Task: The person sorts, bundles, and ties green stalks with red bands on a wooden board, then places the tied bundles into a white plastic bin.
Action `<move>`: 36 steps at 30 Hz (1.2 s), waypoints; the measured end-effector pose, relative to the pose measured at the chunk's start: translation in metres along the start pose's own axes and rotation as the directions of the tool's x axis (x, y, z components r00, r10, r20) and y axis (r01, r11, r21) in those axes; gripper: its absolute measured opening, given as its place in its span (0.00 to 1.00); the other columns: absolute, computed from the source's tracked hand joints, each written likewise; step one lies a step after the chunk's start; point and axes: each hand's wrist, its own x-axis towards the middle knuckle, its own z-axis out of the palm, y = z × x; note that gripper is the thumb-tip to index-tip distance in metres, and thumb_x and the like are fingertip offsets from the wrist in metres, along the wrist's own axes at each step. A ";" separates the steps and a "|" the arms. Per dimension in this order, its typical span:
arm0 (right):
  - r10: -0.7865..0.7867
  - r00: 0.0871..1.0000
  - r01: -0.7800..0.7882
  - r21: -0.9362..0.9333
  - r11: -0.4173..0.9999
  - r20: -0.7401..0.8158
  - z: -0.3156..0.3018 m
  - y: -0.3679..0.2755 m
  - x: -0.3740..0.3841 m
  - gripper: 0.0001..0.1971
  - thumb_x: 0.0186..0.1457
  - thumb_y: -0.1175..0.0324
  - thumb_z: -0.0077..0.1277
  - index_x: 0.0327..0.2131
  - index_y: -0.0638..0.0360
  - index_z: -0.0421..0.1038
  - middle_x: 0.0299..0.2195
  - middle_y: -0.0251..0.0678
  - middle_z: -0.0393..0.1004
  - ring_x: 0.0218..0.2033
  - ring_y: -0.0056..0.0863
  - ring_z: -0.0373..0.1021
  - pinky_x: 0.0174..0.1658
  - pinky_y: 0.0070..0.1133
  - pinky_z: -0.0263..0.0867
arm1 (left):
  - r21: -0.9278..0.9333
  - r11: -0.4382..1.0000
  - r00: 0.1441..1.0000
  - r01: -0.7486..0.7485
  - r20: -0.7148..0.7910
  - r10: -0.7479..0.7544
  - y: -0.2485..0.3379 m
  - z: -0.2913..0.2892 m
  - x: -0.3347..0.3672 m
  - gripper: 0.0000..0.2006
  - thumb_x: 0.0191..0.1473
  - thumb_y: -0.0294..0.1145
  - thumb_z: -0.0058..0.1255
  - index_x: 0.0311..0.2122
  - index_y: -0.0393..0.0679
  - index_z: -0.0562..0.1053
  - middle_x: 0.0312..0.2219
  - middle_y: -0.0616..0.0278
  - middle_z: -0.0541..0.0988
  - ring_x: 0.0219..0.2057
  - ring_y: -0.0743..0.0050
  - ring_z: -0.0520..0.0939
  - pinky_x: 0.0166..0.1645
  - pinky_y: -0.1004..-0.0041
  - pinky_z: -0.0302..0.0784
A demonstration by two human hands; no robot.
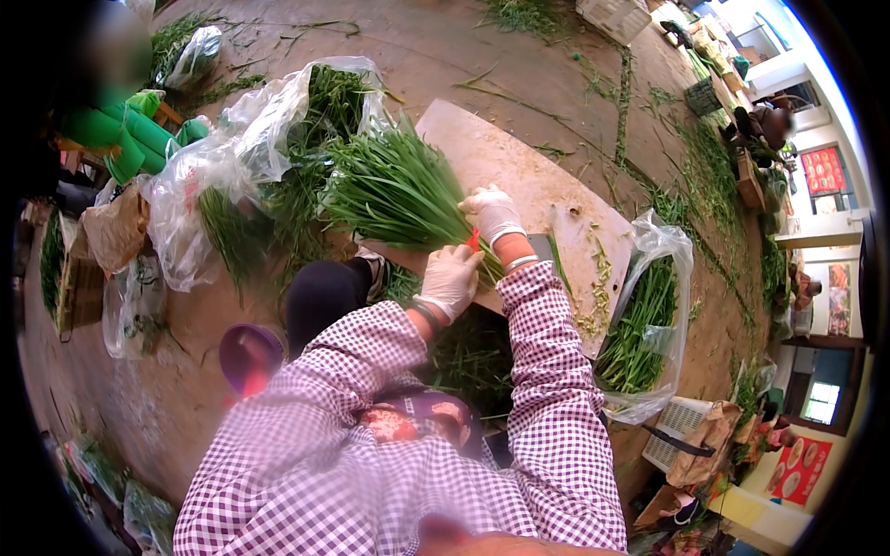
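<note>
A thick bunch of long green leaves, looking like garlic chives (399,190), lies on a pinkish board (496,153), its leaf tips fanned out to the left. My left hand (450,281), in a thin white glove, closes at the near side of the bunch, fingers by a red tie (474,241). On the far side my gloved right hand (493,211) has its fingers curled over the stems just above the tie. A grey flat piece (540,246), perhaps a knife blade, shows partly behind my right wrist. Cut stem ends (598,278) lie scattered on the board's right part.
Right of the board stands a clear plastic bag (681,269) with more green bunches. On the left are big clear bags (269,120) of greens and a purple bucket (250,357). Loose leaves litter the floor (417,65). Other people (769,120) sit along the right wall.
</note>
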 end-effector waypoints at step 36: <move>-0.177 0.984 0.174 -0.125 0.977 -0.012 0.012 -0.102 -0.015 0.06 0.46 0.70 0.51 0.31 0.51 0.75 0.27 0.36 0.74 0.31 0.36 0.73 0.35 0.31 0.70 | -0.834 0.072 0.504 0.547 0.260 -0.824 -0.038 0.021 -0.034 0.14 0.52 0.21 0.46 0.45 0.36 0.74 0.38 0.60 0.80 0.37 0.73 0.79 0.46 0.74 0.73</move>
